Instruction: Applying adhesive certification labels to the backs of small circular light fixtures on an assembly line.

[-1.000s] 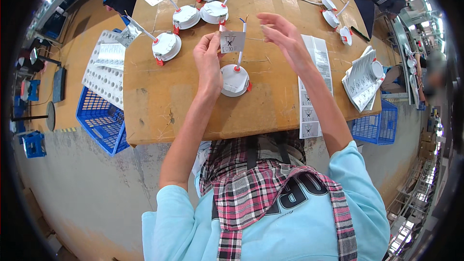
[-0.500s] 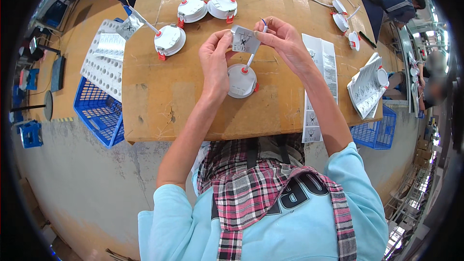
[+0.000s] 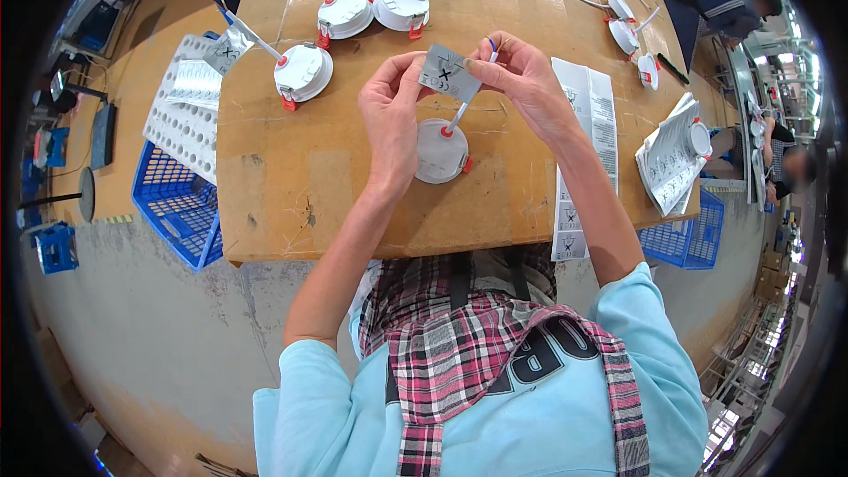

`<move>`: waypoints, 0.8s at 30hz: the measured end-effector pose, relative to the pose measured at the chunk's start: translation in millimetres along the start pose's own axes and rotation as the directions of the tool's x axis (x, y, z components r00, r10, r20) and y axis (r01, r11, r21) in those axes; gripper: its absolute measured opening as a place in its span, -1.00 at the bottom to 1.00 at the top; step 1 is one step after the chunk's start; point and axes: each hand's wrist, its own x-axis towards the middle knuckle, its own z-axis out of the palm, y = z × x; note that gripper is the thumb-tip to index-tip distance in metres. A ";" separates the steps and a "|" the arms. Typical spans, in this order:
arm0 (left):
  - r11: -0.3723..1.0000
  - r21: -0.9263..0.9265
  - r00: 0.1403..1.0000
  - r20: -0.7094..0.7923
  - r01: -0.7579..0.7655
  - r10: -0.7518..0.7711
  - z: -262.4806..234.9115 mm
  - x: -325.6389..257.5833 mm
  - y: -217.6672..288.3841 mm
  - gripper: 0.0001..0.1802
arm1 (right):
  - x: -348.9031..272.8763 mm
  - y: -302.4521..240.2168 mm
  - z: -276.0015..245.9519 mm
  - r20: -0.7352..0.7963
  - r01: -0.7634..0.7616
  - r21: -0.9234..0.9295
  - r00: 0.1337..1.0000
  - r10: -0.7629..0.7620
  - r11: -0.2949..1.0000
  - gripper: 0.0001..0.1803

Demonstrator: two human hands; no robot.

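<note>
1. In the head view, my left hand (image 3: 391,106) pinches the left edge of a silvery label (image 3: 444,73), thumb and forefinger closed with no gap that I can see.
2. My right hand (image 3: 527,88) is closed too, thumb and fingertips around the upper part of the white cable (image 3: 461,110), at the label's right edge. Whether they also nip the label itself, I cannot tell.
3. The lamp (image 3: 441,155) sits on the table just below my hands, its cable slanting up to my right fingers, a red clip (image 3: 467,164) at its side.
4. To do this well, I judge that the label wants light, even tension: square to the cable, held by its edges, no crease. The cable should be steadied without tugging, since a pull could tip the lamp.
5. The table (image 3: 495,216) is brown, scuffed and taped. A label sheet (image 3: 568,225) lies by my right forearm, a paper pile (image 3: 662,159) further right; more lamps (image 3: 303,71) stand beyond my left hand.
6. Around the table: a blue basket (image 3: 148,190) under a white tray (image 3: 163,128) at left, another basket at right, grey floor (image 3: 221,318), and people nearby.
</note>
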 end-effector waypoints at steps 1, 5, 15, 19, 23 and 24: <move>1.000 0.001 1.000 0.005 0.001 -0.001 0.2 -0.1 0.0 -0.77 | -0.7 -0.4 -0.1 -0.008 -0.005 -0.007 1.000 0.005 1.000 -0.79; 1.000 0.002 1.000 0.014 -0.019 0.019 0.7 -0.9 1.0 -0.77 | -2.3 -3.6 0.1 -0.014 -0.009 -0.027 1.000 0.009 1.000 -0.79; 0.993 -0.001 0.991 0.065 0.118 -0.117 -7.4 2.1 7.6 -0.80 | -3.1 -3.8 -3.2 -0.008 -0.004 -0.060 1.000 0.003 0.998 -0.80; 0.984 0.025 0.979 0.106 0.175 -0.176 -12.4 7.4 13.7 -0.80 | -3.9 -3.8 -6.5 -0.001 -0.027 -0.097 1.000 0.027 0.995 -0.81; 0.955 0.022 0.944 0.150 0.295 -0.295 -18.7 13.3 18.6 -0.78 | -4.1 -7.3 -4.0 0.005 -0.028 -0.081 1.000 0.028 0.996 -0.81; 0.943 0.019 0.929 0.166 0.332 -0.330 -20.6 14.5 19.5 -0.78 | -3.6 -7.0 -2.8 0.008 -0.029 -0.081 1.000 0.030 0.996 -0.81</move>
